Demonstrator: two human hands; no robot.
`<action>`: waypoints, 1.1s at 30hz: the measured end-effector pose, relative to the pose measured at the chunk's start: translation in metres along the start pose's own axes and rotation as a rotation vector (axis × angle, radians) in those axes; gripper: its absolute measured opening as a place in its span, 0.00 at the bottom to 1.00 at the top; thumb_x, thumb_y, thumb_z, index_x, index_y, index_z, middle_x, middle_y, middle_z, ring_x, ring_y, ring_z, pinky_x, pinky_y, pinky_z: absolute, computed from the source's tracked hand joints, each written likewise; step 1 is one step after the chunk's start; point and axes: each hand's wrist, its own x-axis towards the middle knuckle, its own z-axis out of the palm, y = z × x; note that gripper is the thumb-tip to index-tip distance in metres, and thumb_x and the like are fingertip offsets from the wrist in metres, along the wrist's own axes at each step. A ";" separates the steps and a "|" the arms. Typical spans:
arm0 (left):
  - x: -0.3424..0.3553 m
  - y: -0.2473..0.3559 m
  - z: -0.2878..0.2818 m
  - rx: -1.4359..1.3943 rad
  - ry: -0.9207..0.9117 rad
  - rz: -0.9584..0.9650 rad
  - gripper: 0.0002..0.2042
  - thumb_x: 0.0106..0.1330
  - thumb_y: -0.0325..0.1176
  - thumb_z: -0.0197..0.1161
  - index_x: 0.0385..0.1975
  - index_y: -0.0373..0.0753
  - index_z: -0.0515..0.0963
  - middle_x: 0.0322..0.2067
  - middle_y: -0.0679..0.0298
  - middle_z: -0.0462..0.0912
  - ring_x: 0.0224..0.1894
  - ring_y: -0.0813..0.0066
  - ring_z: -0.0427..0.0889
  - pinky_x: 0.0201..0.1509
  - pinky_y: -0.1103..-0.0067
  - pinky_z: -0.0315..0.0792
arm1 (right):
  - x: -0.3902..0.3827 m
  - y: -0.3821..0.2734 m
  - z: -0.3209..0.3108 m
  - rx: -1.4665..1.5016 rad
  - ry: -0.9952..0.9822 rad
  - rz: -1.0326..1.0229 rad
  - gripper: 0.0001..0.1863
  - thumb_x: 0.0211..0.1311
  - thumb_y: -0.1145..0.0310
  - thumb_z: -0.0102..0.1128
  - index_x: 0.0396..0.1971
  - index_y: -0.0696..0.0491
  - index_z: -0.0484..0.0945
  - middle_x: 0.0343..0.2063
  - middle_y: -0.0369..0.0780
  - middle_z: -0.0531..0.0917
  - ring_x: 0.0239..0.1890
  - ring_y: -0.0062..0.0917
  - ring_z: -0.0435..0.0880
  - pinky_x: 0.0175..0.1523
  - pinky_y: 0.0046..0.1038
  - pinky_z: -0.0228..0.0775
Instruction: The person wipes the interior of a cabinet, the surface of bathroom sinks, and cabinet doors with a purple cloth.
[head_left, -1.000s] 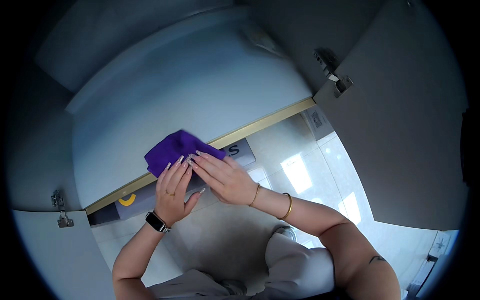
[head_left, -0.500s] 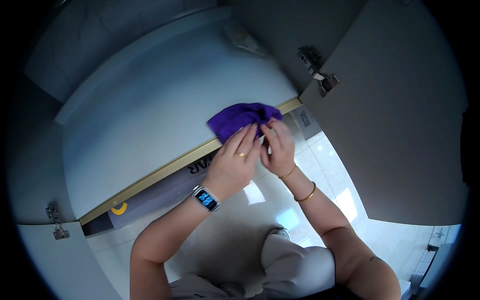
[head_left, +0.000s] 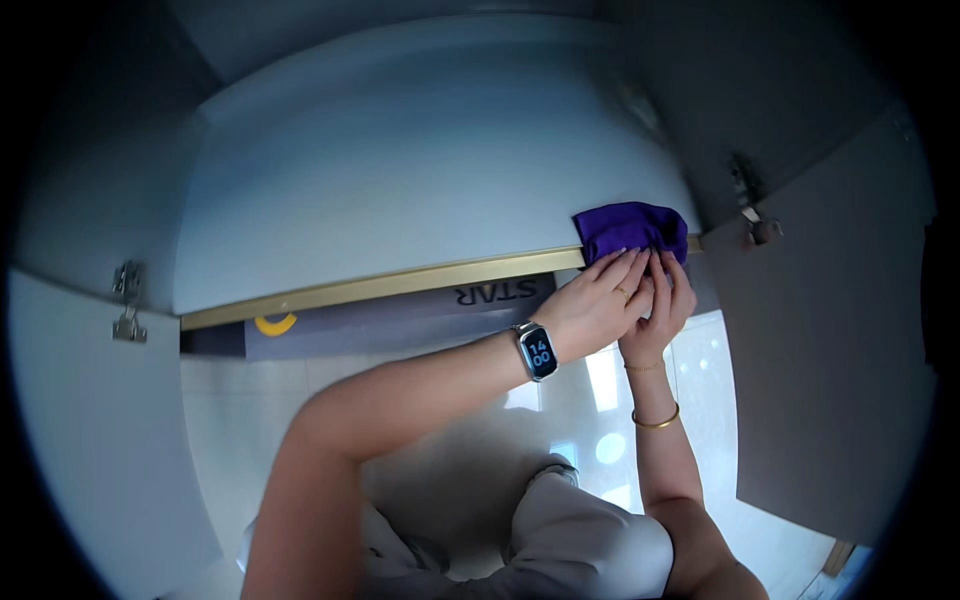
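Note:
A purple cloth (head_left: 630,228) is draped over the gold front edge (head_left: 420,278) of a pale cabinet shelf, close to its right end. My left hand (head_left: 600,305) reaches across from the left, its fingers closed together on the cloth's near side. Beside it, my right hand (head_left: 662,305) pinches the cloth at the same edge with bent fingers. The two hands touch, and the left partly covers the right. Both sets of fingertips are partly hidden in the folds.
The shelf board (head_left: 400,170) stretches back into the cabinet. Open doors stand on the left (head_left: 90,420) and right (head_left: 830,350), with metal hinges (head_left: 128,300) jutting out. A grey printed box (head_left: 400,325) lies below the edge, on glossy floor tiles.
The view has turned, so the shelf edge now runs more level. Both hands and the cloth have shifted right along the edge, nearer its right end.

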 end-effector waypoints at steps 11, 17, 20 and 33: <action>-0.141 -0.047 -0.110 -0.043 -0.037 -0.195 0.11 0.56 0.26 0.59 0.39 0.32 0.77 0.56 0.55 0.75 0.59 0.58 0.74 0.62 0.68 0.71 | 0.009 -0.125 0.007 0.460 -0.327 -0.246 0.28 0.42 0.79 0.52 0.50 0.63 0.77 0.50 0.51 0.79 0.54 0.42 0.79 0.52 0.36 0.68; -0.219 -0.063 -0.158 0.093 -0.039 -0.403 0.13 0.54 0.23 0.59 0.41 0.34 0.77 0.54 0.60 0.78 0.58 0.63 0.75 0.63 0.67 0.71 | 0.029 -0.201 0.026 0.607 -0.486 -0.483 0.23 0.46 0.74 0.56 0.46 0.65 0.77 0.52 0.53 0.77 0.56 0.43 0.76 0.55 0.37 0.69; -0.256 -0.065 -0.184 0.171 -0.004 -0.527 0.14 0.51 0.20 0.58 0.40 0.34 0.76 0.51 0.59 0.80 0.57 0.60 0.77 0.63 0.65 0.71 | 0.028 -0.244 0.049 0.599 -0.477 -0.662 0.20 0.50 0.70 0.56 0.43 0.66 0.77 0.51 0.55 0.78 0.56 0.44 0.75 0.58 0.37 0.66; -0.367 -0.078 -0.214 0.475 0.169 -1.006 0.18 0.58 0.25 0.62 0.49 0.32 0.70 0.58 0.48 0.71 0.60 0.49 0.71 0.63 0.64 0.67 | 0.033 -0.420 0.090 0.546 -0.697 -0.871 0.19 0.60 0.64 0.53 0.43 0.62 0.81 0.51 0.53 0.80 0.62 0.46 0.69 0.69 0.43 0.50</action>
